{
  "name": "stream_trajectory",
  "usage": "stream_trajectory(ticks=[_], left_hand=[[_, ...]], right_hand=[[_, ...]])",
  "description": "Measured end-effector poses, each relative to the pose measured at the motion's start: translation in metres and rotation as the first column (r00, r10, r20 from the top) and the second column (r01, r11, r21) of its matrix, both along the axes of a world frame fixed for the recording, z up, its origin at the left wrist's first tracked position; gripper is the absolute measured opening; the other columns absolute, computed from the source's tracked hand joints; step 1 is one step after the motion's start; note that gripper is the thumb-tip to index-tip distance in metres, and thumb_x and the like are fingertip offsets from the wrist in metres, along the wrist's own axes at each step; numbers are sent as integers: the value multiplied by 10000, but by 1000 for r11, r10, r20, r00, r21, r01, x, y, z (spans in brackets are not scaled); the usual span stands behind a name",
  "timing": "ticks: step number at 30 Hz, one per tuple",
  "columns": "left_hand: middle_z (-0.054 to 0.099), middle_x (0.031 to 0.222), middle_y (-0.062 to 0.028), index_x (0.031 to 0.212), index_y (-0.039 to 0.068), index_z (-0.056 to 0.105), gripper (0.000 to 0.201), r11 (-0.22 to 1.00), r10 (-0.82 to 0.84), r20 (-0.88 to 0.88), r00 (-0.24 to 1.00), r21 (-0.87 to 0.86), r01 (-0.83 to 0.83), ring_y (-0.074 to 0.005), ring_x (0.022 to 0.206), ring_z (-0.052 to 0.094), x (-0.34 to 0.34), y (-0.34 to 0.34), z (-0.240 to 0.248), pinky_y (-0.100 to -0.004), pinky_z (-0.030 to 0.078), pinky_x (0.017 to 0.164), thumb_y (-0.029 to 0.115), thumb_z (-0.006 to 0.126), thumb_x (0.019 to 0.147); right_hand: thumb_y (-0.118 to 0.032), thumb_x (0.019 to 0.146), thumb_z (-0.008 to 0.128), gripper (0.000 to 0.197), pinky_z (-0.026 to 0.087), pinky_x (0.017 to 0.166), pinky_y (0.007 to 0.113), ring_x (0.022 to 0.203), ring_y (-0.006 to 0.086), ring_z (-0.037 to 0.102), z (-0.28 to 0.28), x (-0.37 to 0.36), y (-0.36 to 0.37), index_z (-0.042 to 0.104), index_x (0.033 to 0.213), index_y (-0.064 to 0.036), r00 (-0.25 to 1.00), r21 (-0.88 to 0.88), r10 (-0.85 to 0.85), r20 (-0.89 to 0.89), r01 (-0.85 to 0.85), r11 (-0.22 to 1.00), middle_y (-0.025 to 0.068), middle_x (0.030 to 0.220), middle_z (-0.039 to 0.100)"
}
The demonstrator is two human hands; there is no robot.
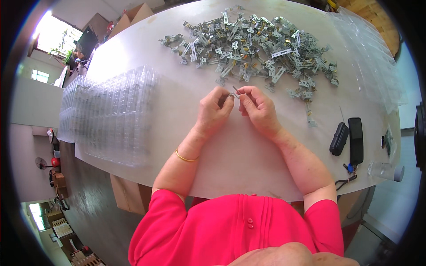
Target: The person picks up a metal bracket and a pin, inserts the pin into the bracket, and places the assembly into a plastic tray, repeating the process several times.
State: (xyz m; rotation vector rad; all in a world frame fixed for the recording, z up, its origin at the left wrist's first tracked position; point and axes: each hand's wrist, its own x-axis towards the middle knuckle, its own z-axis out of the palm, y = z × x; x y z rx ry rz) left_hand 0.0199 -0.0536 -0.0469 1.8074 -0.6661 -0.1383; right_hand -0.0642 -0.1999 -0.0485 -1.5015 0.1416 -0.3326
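Close together over the middle of the table are my left hand (213, 110) and my right hand (260, 111), both with fingers pinched. Between the fingertips is a small grey metal piece (236, 91), mostly covered, so its full shape is hidden. A thin dark end of it sticks up beside my right thumb and forefinger. Just beyond my hands lies a large heap of metal brackets (253, 48), silvery with some brass-coloured parts. One bracket (309, 116) trails from the heap's near right edge.
Stacked clear plastic trays (111, 111) stand on the left of the table (186, 88). Clear plastic sheeting (368, 57) covers the far right. Nearer on the right lie a black case (339, 139), a black phone (356, 141), a keyring strap (346, 181) and a clear bottle (384, 170).
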Motion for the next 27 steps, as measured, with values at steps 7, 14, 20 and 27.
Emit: stream_trajectory(ticks=[7, 14, 20, 27], left_hand=[[607, 722, -58, 888, 13, 609, 75, 998, -21, 305, 952, 63, 2, -122, 624, 563, -1, -2, 0, -275, 467, 572, 46, 676, 883], [528, 657, 18, 930, 24, 620, 75, 976, -100, -439, 893, -217, 2, -59, 567, 466, 2, 2, 6, -226, 372, 510, 96, 613, 948], [518, 702, 11, 940, 25, 604, 139, 917, -198, -548, 813, -397, -43, -79, 545, 458, 15, 10, 2, -220, 351, 507, 157, 595, 982], [528, 699, 11, 941, 23, 608, 125, 935, -183, -530, 828, -355, -20, -75, 555, 462, 13, 8, 4, -222, 358, 506, 141, 590, 976]], right_hand=[[-70, 939, 671, 93, 422, 599, 210, 692, 41, 498, -11, 4, -1, 664, 1032, -72, 971, -219, -144, 190, 185, 958, -17, 864, 572], [-106, 964, 663, 51, 398, 561, 214, 626, 33, 469, -4, 4, -8, 650, 994, -66, 978, 197, -204, 45, 191, 961, -44, 807, 574], [-125, 975, 657, 70, 375, 551, 208, 641, 22, 460, -3, 2, -2, 657, 968, -56, 990, -90, -129, 51, 133, 987, -67, 719, 547], [-119, 967, 663, 72, 371, 551, 206, 637, 16, 444, 0, 2, -1, 662, 951, -49, 991, -115, -134, 24, 136, 984, -74, 700, 534]])
